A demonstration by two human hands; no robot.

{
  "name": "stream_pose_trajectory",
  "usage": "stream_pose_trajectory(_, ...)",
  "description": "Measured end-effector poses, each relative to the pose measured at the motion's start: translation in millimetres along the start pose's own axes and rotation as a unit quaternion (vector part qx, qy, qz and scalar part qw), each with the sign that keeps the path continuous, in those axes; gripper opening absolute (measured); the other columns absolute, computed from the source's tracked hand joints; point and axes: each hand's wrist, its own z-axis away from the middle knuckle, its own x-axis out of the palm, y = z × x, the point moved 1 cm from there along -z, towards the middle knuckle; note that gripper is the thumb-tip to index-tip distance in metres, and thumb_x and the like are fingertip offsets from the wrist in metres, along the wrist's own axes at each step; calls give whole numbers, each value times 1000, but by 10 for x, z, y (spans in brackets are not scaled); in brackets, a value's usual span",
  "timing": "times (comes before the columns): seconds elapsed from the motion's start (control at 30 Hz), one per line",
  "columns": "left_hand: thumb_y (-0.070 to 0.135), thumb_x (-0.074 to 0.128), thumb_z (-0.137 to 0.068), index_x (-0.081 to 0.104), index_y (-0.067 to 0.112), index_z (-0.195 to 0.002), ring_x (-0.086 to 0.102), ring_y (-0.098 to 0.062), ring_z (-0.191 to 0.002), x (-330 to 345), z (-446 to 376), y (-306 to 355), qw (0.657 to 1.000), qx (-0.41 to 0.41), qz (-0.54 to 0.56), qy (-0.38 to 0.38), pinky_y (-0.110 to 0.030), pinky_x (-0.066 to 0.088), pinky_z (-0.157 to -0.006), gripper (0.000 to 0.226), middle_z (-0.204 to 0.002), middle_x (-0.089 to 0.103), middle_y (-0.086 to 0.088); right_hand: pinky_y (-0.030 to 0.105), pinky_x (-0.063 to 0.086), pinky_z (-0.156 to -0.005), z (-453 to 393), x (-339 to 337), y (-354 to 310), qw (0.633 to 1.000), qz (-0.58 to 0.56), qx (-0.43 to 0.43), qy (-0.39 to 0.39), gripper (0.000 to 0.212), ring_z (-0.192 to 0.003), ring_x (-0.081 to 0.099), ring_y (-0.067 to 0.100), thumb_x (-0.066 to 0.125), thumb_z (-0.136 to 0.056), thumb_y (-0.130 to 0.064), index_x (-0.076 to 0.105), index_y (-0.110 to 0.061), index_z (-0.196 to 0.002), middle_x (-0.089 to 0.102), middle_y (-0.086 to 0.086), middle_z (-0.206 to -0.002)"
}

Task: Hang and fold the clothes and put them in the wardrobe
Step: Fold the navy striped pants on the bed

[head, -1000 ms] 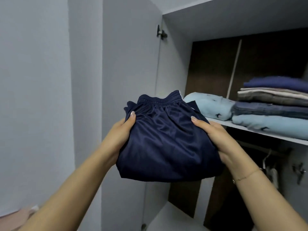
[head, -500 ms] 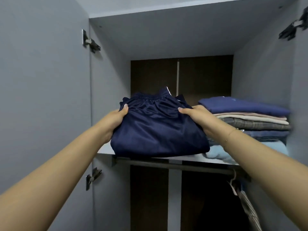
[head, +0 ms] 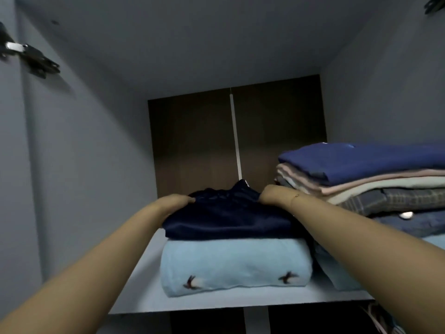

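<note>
I am reaching both arms into an open grey wardrobe, onto its upper shelf [head: 142, 273]. Just to the right of my right hand [head: 271, 194] rises a tall stack of folded clothes [head: 361, 184], topped by a blue garment with pink, cream, plaid and denim layers beneath; my right forearm passes close along its left edge. Directly below my fingers lies a folded light blue garment [head: 233, 263] with small dark bird shapes on its front, resting on the shelf. Behind my hands is the dark brown back panel [head: 192, 145] with a pale vertical strip. A metal door hinge [head: 31, 60] sits high and far to the left of my left hand [head: 174, 202]. The folded navy shorts [head: 226, 218] lie on top of the light blue garment, between my two hands. My left fingers curl over the shorts' left edge, gripping the fabric. My right hand rests against the shorts' right rear corner, but its fingers are hidden behind the cloth, so I cannot tell whether they are clamped or loose.
</note>
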Motion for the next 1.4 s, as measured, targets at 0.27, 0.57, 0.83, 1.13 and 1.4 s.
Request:
stream_pose_trajectory(0.27, 51, 65, -86, 67, 9, -98, 70, -21, -82, -119, 450, -83, 981, 109, -156, 33, -25, 55, -61, 44, -90, 73, -9, 32, 38, -96, 8, -53, 121, 990, 133, -14, 37, 36, -128, 48, 32, 38, -104, -15, 52, 1, -133, 52, 19, -137)
stream_pose_trajectory(0.57, 38, 68, -88, 65, -10, -86, 55, -28, -69, -53, 489, -241, 970, 208, -4, 127, -31, 38, -68, 48, -75, 60, -23, 42, 26, -117, 110, 122, -46, 951, 224, -208, 41, 62, -142, 31, 31, 32, -99, -58, 35, -23, -150, 32, 8, -157)
stream_pose_trajectory(0.83, 29, 67, -90, 57, 9, -65, 55, -22, -68, 171, 522, -556, 971, 189, 96, 109, -28, 41, -68, 34, -66, 59, -8, 49, 3, -120, 120, 434, 204, 952, 256, -166, -2, 68, -151, 6, 19, 14, -96, -69, 15, -34, -154, 8, -6, -164)
stream_pose_trajectory(1.13, 36, 62, -92, 42, 18, -127, 53, -19, -113, 138, 1305, -545, 949, 275, -48, 148, -34, 43, -93, 45, -123, 55, 0, 34, 30, -113, 1253, 334, 378, 959, 57, -270, 61, 52, -137, 39, 17, 32, -101, -54, 46, -27, -144, 46, -6, -148)
stream_pose_trajectory(1.4, 29, 56, -95, 44, 22, -139, 34, -21, -139, 683, 2522, -1250, 872, 411, -185, 194, -42, 28, -113, 47, -152, 37, -2, 27, 24, -117, 2833, 536, 1369, 955, 43, -247, 161, 57, -144, 24, 4, 51, -96, -47, 34, -36, -149, 30, -13, -156)
